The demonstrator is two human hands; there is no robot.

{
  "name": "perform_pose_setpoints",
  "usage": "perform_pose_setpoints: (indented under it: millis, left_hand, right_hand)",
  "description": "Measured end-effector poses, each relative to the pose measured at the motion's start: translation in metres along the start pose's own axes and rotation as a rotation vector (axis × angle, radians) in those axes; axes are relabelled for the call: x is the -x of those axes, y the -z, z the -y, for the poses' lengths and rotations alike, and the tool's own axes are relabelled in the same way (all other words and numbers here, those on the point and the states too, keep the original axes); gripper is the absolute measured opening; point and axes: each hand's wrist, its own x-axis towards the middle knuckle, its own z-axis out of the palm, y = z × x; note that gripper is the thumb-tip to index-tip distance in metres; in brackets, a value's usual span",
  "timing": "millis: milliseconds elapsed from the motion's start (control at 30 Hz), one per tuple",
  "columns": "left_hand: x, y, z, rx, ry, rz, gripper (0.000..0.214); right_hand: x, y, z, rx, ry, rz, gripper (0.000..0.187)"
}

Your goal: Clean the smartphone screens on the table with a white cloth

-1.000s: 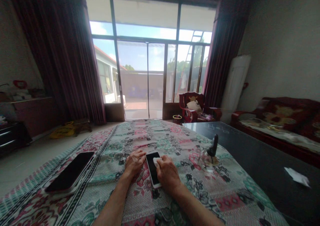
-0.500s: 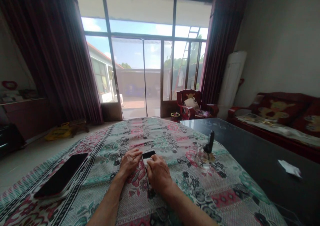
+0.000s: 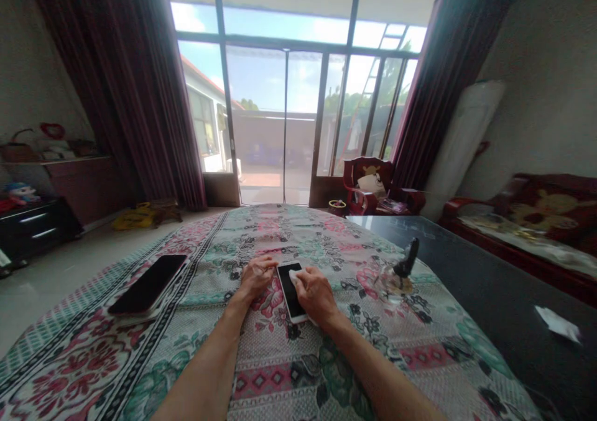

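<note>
A white-framed smartphone point(image 3: 288, 289) with a dark screen lies on the patterned tablecloth point(image 3: 261, 352). My right hand point(image 3: 318, 293) is over its right side, fingers pinched on a small white tissue point(image 3: 293, 274) that touches the screen. At the phone's upper left edge rests my left hand point(image 3: 255, 278); its fingers are stretched out, with the tips at the frame and nothing visibly gripped. Further left lies a larger black-screened tablet point(image 3: 150, 285) on top of something pale.
Right of my hands stands a clear glass dish point(image 3: 389, 284) with a black object point(image 3: 407, 259) upright in it. A crumpled white paper point(image 3: 558, 324) lies on the dark tabletop point(image 3: 485, 296). Beyond are a red wooden armchair point(image 3: 357, 185) and a glass door point(image 3: 261, 135).
My right hand has shifted off the phone's lower part toward its right edge, so more of the screen shows. The whole view has turned slightly left and down.
</note>
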Motion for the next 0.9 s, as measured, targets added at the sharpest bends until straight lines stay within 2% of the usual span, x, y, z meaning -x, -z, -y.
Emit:
perform_pose_setpoints:
  millis: [233, 333, 433, 500, 767, 900]
  left_hand:
    - [0.002, 0.004, 0.000, 0.041, -0.009, 0.019, 0.022]
    - [0.001, 0.002, 0.001, 0.051, -0.008, 0.023, 0.022]
    - [0.000, 0.002, 0.001, 0.041, 0.018, 0.036, 0.024]
    - [0.000, 0.001, 0.001, 0.033, 0.025, 0.049, 0.024]
    - [-0.001, -0.002, 0.005, 0.052, 0.041, 0.015, 0.021]
    - [-0.001, -0.002, 0.004, 0.043, 0.034, 0.011, 0.021]
  right_hand:
    - [-0.005, 0.003, -0.005, 0.034, -0.036, 0.030, 0.024]
    - [-0.001, -0.001, 0.004, 0.032, 0.041, 0.029, 0.023]
    - [0.002, -0.004, 0.014, 0.035, 0.151, 0.084, 0.022]
    - [0.002, -0.004, 0.015, 0.044, 0.176, 0.123, 0.024]
    - [-0.007, 0.008, -0.005, 0.103, 0.031, 0.103, 0.028]
    - [0.000, 0.005, 0.011, 0.114, 0.141, 0.124, 0.024]
